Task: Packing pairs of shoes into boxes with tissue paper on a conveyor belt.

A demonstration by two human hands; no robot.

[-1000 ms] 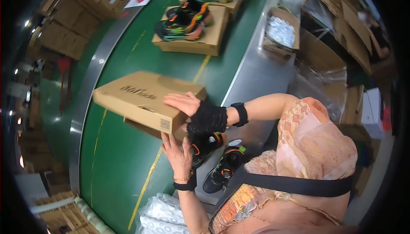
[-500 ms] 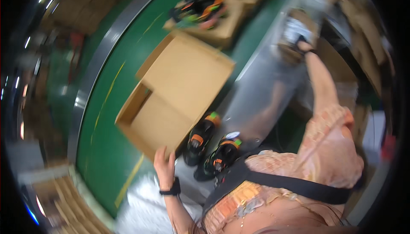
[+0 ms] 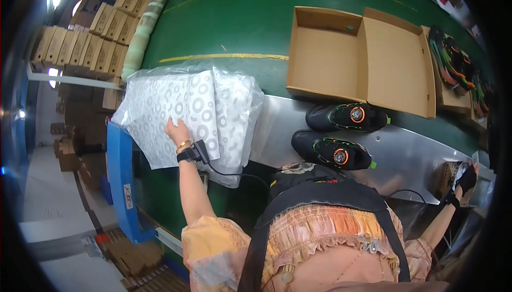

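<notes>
My left hand [image 3: 176, 131] rests over a white sheet of wrapping paper [image 3: 200, 102] printed with grey rings, its fingers slightly bent and apart. The sheet lies on a stack of similar paper in a clear plastic bag [image 3: 250, 97]. Far to the right, my right hand [image 3: 467, 179] in a black glove is closed at a small cardboard box [image 3: 448, 173]; what its fingers grip is hidden. Between my hands, two black shoes [image 3: 330, 148] with orange-ringed dials lie side by side on the metal ledge [image 3: 274, 126]. Behind them an open brown shoebox [image 3: 325, 60] shows a bare inside.
A green conveyor belt [image 3: 229, 30] runs beyond the ledge. More shoes [image 3: 453, 62] sit on another box at the right. Stacked shoeboxes [image 3: 69, 46] fill the left shelf. A blue frame [image 3: 122, 185] stands left of my arm, and a black cable [image 3: 240, 174] trails from my left wrist.
My view has turned left. My left hand has moved from beside the open shoebox onto the patterned paper. My right hand remains at the small box.
</notes>
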